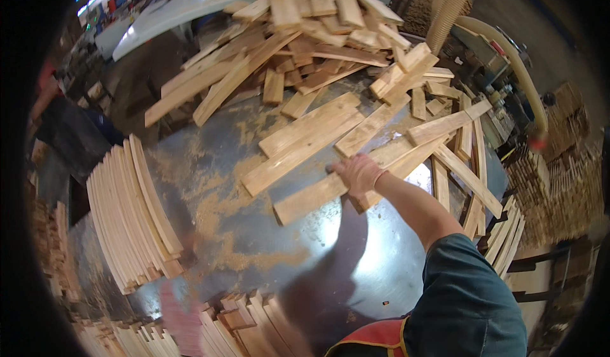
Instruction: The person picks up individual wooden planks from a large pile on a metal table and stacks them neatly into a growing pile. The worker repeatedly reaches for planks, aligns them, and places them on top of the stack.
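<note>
While your right hand (359, 171) spans it, item: one pale plank (308, 199), over the metal table (222, 157); probably light, stiff, dry, not slippery, hard to break; best held mid-length by both long edges. Position: beneath your palm, fingers clamped across its width, one end projecting leftward. Left hand (178, 319): blurred, finger state untellable.

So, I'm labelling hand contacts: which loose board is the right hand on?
The pale board whose end juts out to the lower left of the right hand; the neighbouring board ends just below that hand.
</note>
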### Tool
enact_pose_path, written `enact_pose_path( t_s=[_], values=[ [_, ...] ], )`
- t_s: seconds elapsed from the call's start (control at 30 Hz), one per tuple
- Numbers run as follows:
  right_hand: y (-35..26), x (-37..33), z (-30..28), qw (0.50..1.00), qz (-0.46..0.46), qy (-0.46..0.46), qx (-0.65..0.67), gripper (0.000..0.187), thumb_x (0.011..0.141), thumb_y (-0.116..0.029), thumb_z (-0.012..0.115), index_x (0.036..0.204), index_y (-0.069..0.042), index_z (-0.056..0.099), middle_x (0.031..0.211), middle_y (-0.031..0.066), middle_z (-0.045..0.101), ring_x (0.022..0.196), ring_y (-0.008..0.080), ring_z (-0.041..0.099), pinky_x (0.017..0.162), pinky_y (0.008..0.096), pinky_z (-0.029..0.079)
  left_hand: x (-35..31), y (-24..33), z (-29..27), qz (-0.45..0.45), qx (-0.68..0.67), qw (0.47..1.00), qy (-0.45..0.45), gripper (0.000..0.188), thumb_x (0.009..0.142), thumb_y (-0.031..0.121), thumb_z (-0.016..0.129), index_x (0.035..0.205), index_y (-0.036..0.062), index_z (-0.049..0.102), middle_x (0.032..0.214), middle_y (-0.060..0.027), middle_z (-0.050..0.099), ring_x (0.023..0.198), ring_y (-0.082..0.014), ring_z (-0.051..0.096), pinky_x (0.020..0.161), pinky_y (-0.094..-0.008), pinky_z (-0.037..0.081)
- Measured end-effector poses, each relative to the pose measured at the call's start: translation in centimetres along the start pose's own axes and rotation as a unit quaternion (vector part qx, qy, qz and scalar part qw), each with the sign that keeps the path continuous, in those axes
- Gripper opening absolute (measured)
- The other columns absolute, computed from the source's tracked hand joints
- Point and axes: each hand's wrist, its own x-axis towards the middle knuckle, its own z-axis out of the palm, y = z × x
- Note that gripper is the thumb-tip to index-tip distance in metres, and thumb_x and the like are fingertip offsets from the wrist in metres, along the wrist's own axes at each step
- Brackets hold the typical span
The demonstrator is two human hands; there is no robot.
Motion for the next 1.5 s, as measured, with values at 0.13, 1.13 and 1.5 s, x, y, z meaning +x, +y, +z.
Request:
enact_pose_path(
  t_s=[0.13, 1.13, 1.5],
  values=[
    [-0.9, -4.2, -1.3, 0.979, 0.039, -0.023, 0.197, 0.094, 0.079, -0.061, 0.078, 0.160, -0.024, 0.045, 0.128, 0.0160, 0.073, 0.119, 0.0371, 0.069, 0.101, 0.0448, 0.053, -8.9, 7.0, 13.9, 0.225, 0.487, 0.838, -0.095, 0.084, 0.088, 0.027, 0.081, 0.160, 0.0037, 0.043, 0.157, -0.0197, 0.053, 0.146, -0.0436, 0.047, 0.124, -0.0487, 0.036],
    [7.9, -22.7, 19.0, 0.994, -0.080, 0.057, -0.036, 0.133, 0.064, -0.046, 0.093, 0.170, -0.007, 0.021, 0.144, 0.0236, 0.058, 0.128, 0.0447, 0.061, 0.108, 0.0553, 0.049, -45.6, -2.5, 17.2, 0.077, 0.614, 0.783, 0.069, 0.058, 0.091, 0.037, 0.062, 0.142, 0.0099, 0.062, 0.143, -0.0168, 0.056, 0.143, -0.0393, 0.047, 0.119, -0.0573, 0.035],
    [-18.3, -26.0, 16.8, 0.575, 0.005, -0.047, 0.817, 0.075, 0.101, -0.028, 0.074, 0.162, -0.005, 0.037, 0.118, 0.0074, 0.070, 0.097, 0.0190, 0.070, 0.086, 0.0330, 0.058, -49.0, -3.3, 3.4, -0.211, 0.445, 0.867, 0.081, 0.093, 0.091, 0.059, 0.066, 0.164, 0.0105, 0.036, 0.161, -0.0226, 0.047, 0.152, -0.0406, 0.040, 0.126, -0.0508, 0.029]
  ],
)
